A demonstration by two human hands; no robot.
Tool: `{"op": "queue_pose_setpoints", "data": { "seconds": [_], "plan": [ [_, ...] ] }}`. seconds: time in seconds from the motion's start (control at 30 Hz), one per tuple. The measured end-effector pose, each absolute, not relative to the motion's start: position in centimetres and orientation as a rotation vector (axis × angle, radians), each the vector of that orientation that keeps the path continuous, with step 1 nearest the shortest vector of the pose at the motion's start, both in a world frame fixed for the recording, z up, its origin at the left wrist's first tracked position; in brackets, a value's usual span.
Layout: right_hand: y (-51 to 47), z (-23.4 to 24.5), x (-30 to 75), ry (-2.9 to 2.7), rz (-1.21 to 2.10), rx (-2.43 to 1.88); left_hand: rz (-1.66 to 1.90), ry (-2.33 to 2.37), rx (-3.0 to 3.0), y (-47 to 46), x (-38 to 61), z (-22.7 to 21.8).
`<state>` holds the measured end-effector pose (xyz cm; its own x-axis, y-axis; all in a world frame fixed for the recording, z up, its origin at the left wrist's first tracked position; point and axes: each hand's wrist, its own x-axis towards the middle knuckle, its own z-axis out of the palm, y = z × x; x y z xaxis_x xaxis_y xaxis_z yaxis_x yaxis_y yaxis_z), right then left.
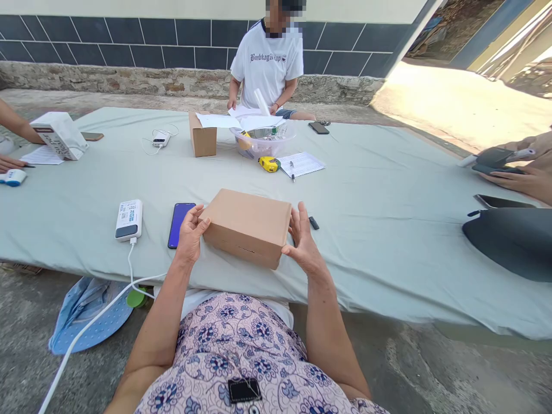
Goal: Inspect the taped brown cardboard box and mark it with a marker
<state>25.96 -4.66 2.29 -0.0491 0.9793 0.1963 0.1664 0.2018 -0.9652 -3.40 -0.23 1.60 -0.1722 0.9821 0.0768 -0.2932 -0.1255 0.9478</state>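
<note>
A closed brown cardboard box (pixel 248 221) is held between my two hands, just above or on the cloth near the table's front edge; I cannot tell whether it is lifted. My left hand (pixel 191 233) grips its left end, thumb on the upper edge and fingers partly hidden behind. At the right end, my right hand (pixel 304 238) touches the side with its thumb by the near corner and its fingers raised along the far part. Beside my left hand lies a phone (pixel 179 221) with a blue screen. A small black object (pixel 314 223) lies right of the box.
A cloth-covered table (pixel 388 230) spreads ahead. A power bank (pixel 129 218) with a white cable is at left. Further back are a second box (pixel 203 141), a plastic basket (pixel 263 144), a yellow tape measure (pixel 269 164) and paper (pixel 302 164). A black cap (pixel 513 241) lies right. Other people sit around.
</note>
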Motion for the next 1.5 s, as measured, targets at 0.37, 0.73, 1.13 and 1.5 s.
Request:
{"op": "queue_pose_setpoints", "data": {
  "seconds": [0.37, 0.73, 1.13, 1.5],
  "plan": [
    [-4.8, 3.1, 25.5, -1.194, 0.768, -1.261, 1.547, 0.98, 0.814, -0.4, -3.5, 2.3],
    [-5.6, 4.8, 24.1, -1.072, 0.747, -1.214, 1.567, 1.01, 0.828, -0.3, -3.6, 2.0],
    [-7.0, 5.7, 23.2, -1.253, 0.427, -1.329, 1.616, 1.103, 0.773, -0.7, -3.0, 2.4],
    [-9.2, 7.9, 20.9, -1.456, 0.209, -1.176, 1.648, 1.154, 0.801, -1.3, -1.8, 2.7]
  ]
}}
